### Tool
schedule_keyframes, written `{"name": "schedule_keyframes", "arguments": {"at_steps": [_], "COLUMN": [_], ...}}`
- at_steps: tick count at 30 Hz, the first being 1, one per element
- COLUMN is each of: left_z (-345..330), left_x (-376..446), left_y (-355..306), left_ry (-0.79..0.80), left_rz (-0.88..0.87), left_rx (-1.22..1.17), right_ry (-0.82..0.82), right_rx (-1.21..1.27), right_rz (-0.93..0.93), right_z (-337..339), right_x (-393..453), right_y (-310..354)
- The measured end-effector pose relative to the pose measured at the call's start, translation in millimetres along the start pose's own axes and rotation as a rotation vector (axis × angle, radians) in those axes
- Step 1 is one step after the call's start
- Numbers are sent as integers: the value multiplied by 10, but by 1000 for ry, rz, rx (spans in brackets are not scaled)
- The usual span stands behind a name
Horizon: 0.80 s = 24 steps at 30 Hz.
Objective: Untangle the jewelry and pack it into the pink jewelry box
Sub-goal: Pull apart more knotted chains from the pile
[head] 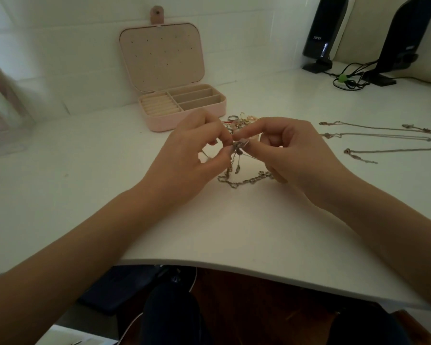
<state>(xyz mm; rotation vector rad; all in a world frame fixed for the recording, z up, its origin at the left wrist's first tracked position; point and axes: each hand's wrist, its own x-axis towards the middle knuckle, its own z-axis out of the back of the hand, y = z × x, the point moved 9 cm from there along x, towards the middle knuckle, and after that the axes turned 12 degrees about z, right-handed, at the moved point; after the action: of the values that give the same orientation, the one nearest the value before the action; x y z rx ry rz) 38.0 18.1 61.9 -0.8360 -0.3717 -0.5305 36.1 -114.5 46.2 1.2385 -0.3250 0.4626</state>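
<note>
White desk (60,195); pink jewelry box (184,113) open. Just before it, my left hand (184,160) and right hand (294,155) pinch the knotted chain (244,181). Untangling underway; next, I judge, gentle teasing apart.

Your right hand (291,150) hides part of the jewelry pile (239,122) at twelve o'clock. At nine o'clock a blurred clear container (3,113) runs off frame; three o'clock necklaces (383,135) are cut off.

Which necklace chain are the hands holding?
The chunky silver link chain in the middle, pinched by both hands. The three thin chains lie straight, untouched, to the right.
</note>
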Motion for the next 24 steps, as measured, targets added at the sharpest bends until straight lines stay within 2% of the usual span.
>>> {"name": "schedule_keyframes", "arguments": {"at_steps": [4,7,11,15,19,24], "left_z": [21,17,19,58,59,13], "left_x": [-1,4,8,8,13,17], "left_y": [-14,-24,-44,-50,-36,-15], "left_ry": [-39,-33,-39,-100,-91,-53], "left_rz": [-42,-45,-55,-69,-57,-38], "left_rx": [56,51,54,105,100,77], "right_ry": [-1,-10,-17,19,77,54], "right_rx": [-150,-220,-217,-111,-160,-224], "right_rz": [116,135,113,81,79,110], "right_z": [-18,-26,-31,-64,-136,-104], "right_x": [-5,-4,1,6,-5,-14], "right_y": [116,110,77,66,59,72]}}
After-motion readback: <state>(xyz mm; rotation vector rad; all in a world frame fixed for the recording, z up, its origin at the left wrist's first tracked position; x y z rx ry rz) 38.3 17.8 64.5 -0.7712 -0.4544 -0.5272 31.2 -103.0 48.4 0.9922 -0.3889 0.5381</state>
